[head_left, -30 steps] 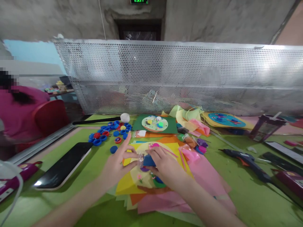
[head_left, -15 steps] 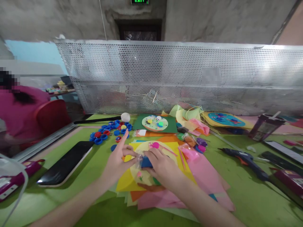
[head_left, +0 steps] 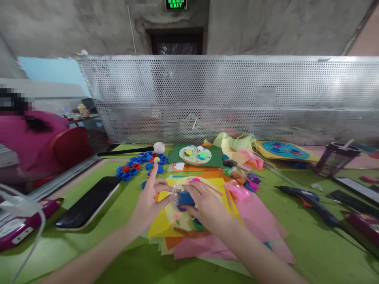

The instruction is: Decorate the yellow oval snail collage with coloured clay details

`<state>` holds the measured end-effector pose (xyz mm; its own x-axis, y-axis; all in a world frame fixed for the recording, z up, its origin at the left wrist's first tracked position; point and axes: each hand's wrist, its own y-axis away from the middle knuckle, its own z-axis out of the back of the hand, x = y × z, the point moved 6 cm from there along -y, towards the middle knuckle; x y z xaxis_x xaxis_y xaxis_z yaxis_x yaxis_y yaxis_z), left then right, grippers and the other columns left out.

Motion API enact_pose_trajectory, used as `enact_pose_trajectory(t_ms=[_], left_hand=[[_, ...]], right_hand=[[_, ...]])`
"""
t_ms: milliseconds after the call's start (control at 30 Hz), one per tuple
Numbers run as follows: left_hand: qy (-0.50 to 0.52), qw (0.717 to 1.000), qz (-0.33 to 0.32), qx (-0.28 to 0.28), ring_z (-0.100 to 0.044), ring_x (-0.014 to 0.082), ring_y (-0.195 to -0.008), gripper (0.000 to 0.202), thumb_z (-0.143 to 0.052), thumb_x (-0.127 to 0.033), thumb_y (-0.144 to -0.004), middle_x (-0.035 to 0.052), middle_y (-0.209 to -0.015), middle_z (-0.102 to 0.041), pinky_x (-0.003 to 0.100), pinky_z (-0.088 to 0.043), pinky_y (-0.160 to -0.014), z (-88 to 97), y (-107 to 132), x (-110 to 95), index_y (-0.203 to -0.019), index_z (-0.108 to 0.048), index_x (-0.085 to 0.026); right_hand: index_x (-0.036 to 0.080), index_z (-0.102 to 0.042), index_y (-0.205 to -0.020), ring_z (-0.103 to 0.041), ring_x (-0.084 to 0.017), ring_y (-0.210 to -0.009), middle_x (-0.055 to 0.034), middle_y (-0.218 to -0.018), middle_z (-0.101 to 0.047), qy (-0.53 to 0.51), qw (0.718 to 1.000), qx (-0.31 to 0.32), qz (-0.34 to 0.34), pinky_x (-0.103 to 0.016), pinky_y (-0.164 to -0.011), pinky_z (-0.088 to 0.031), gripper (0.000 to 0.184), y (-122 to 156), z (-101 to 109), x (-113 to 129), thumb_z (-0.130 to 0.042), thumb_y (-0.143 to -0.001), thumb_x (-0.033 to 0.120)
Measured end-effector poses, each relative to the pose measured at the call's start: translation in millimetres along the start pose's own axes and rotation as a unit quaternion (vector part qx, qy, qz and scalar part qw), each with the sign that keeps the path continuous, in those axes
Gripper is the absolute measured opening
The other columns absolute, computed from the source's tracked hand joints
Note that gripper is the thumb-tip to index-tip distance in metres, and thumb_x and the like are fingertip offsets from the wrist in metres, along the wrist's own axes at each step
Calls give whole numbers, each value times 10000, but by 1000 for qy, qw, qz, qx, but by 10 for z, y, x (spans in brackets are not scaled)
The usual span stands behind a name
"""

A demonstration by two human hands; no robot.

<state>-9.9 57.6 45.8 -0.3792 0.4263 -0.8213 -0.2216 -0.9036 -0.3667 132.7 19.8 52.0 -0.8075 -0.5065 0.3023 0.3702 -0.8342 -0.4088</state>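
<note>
Above the round cream paper disc (head_left: 183, 225), a small clear packet of blue modelling clay (head_left: 186, 198) is between my two hands. My left hand (head_left: 152, 197) pinches the crinkled clear end of the wrapper with thumb and fingers, its index finger pointing up. My right hand (head_left: 204, 199) grips the blue lump from the right; its fingers hide part of it. On the disc are a pink flower with a green stem, a magenta piece, a green piece and a brown strip along the near edge. Beneath the disc lies yellow paper (head_left: 160, 225).
Blue and red bottle caps (head_left: 133, 167) and a black phone (head_left: 89, 201) lie left. Behind is a decorated disc on a green card (head_left: 217, 157). Right are clay packets (head_left: 237, 174), pink paper (head_left: 260, 221), a glue gun (head_left: 308, 203) and a cup (head_left: 336, 159). A person in pink (head_left: 35, 134) sits far left.
The view has shifted slightly, so the scene sits a little further right. The blue clay is raised and tilted a little between my hands, showing more of the disc beneath.
</note>
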Motion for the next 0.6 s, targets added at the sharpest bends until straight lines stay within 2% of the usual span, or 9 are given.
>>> enact_pose_trajectory(t_ms=[200, 467, 600], left_hand=[[16, 1000, 14, 11, -541, 223, -1004, 969, -616, -359, -744, 9, -748, -671, 407, -380, -873, -49, 26, 21, -1405, 69, -176], [47, 998, -9, -33, -565, 184, -862, 948, -627, -302, -737, -38, -656, -620, 372, -400, -857, -61, 84, 7, -1409, 32, -182], [59, 998, -9, -25, -577, 173, -751, 878, -622, -289, -724, -29, -676, -612, 352, -433, -784, -61, 82, -42, -1409, -81, -186]], right_hand=[[152, -485, -1147, -523, -209, -1051, -94, -1092, -557, -11, 1000, -4, 3, -355, -877, -461, 417, 5, -33, 2, -617, -753, 179], [150, -503, -1126, -543, -230, -1024, -112, -1079, -561, -9, 1000, -8, -5, -387, -844, -478, 413, -2, -77, -4, -629, -733, 151], [176, -508, -1120, -539, -214, -1024, -89, -1067, -568, -21, 1000, -13, -3, -370, -862, -465, 410, 3, -65, -7, -640, -732, 168]])
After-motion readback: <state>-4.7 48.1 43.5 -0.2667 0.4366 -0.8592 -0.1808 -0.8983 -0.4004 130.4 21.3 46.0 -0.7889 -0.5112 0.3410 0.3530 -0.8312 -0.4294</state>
